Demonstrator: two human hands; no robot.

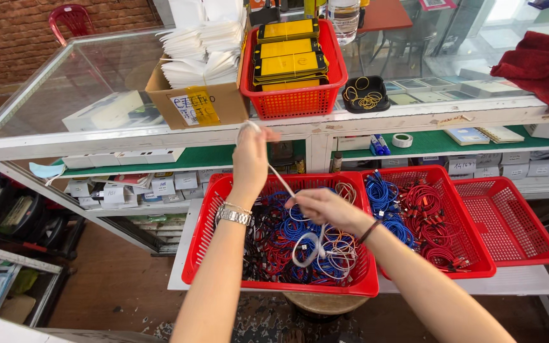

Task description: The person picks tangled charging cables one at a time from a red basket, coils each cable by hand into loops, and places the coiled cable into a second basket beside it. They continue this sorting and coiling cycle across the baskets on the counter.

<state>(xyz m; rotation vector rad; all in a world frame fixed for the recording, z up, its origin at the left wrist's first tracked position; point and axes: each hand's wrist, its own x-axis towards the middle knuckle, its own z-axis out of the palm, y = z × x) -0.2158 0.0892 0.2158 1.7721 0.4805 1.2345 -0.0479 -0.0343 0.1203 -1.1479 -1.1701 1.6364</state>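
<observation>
Right hand (321, 206): closed, pinching thin white cable (279, 178) mid-length, loose loop dangling below.
Left hand (251, 155): raised, fist gripping cable's upper end, strand taut between hands.
Beneath hands: red plastic basket (206, 222) of tangled cables.
Beyond hands: glass-topped worktop (84, 82), smaller red basket (297, 100) of yellow packs.

Both bare arms reach forward and slightly inward from the bottom of the view. The left hand (251, 154) is raised highest, back toward the camera, fingers curled shut in a pinch at its top. The right hand (323, 207) sits lower and nearer, palm down, fingers folded closed. A band circles each wrist.
</observation>
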